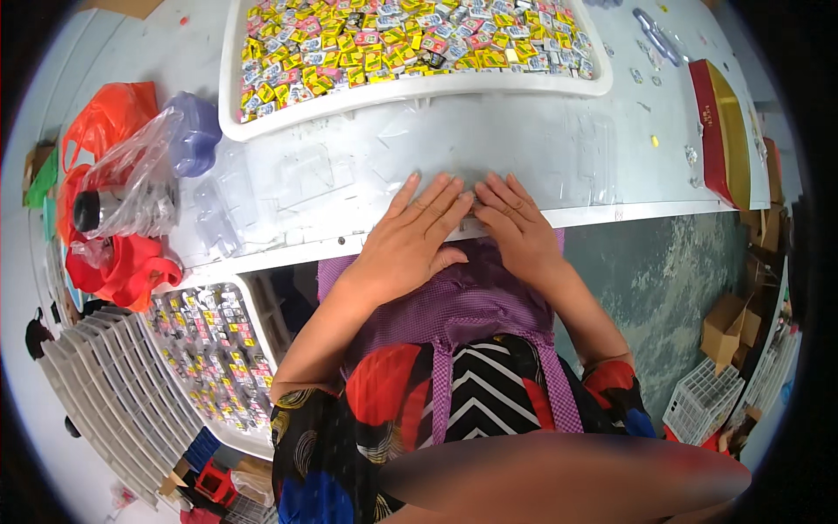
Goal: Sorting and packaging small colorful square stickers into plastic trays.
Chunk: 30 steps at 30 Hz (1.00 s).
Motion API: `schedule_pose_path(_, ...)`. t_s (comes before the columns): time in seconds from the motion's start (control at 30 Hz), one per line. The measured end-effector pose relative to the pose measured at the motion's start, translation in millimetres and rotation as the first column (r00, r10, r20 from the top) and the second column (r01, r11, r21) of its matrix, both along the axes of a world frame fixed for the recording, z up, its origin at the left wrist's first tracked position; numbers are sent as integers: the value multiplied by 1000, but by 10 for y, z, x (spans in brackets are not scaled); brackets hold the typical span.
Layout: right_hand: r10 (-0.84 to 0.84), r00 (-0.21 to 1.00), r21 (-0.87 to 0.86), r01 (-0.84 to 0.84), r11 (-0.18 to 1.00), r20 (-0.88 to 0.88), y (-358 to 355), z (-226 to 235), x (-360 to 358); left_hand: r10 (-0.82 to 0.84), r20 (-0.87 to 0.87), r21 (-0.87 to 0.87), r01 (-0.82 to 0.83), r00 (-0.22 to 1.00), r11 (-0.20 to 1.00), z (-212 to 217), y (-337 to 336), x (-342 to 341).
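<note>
My left hand [410, 231] lies palm down at the table's near edge, its fingers stretched forward and the thumb out to the side. Beside it rests my right hand [522, 229], also palm down, with fingers extended and its tips close to the left fingertips. Whether anything thin lies beneath the fingers, I cannot tell. Thin clear plastic blister shells lie flat nearby: one shell [218, 210] to the left and another shell [596, 170] to the right. Beyond the hands, a white tray [419, 91] holds many tiny printed blocks in yellow, pink, white and blue.
On the left sit an orange-red bag [113, 113], nested bluish plastic shells [194, 140] and a metal flask [131, 210] under clear film. Below them are a filled tray [255, 323] and stacked white trays [113, 384]. A red-and-gold box [717, 131] stands right.
</note>
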State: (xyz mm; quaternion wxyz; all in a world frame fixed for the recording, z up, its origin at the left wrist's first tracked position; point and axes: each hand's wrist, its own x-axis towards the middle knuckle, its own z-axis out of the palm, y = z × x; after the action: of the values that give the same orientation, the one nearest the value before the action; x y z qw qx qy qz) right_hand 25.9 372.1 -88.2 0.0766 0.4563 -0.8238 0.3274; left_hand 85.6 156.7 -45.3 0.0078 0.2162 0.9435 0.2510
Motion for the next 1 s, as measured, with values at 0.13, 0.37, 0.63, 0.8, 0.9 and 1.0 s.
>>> schedule_pose_path(0.13, -6, 990, -41, 12, 999, 138, -30, 124, -24, -3, 74, 235, -14, 997, 972, 21, -79, -26)
schedule_pose_path(0.37, 20, 975, -49, -9, 999, 223, -51, 348, -99, 258, -206, 322, -184, 944, 929, 433, -285, -671)
schedule_pose_path(0.63, -224, 972, -105, 216, 971, -70, -117, 867, -987, 211, -376, -49, -247, 902, 968, 219, -515, -1714)
schedule_pose_path(0.8, -101, 960, 174, 150, 973, -262, -450, 908, -1803, 235, -232, -90, -261, 944, 961, 394, -569, -1776)
schedule_pose_path(0.9, 35, 971, 191, 11, 982, -237, -503, 712, -2072, 247, -168, 46, -243, 954, 969, 383, -677, -1665)
schedule_pose_path(1.0, 112, 933, 231, -32, 972, -343, -608, 792, -2117, 222, -293, 60, -214, 930, 975, 308, -744, -1700)
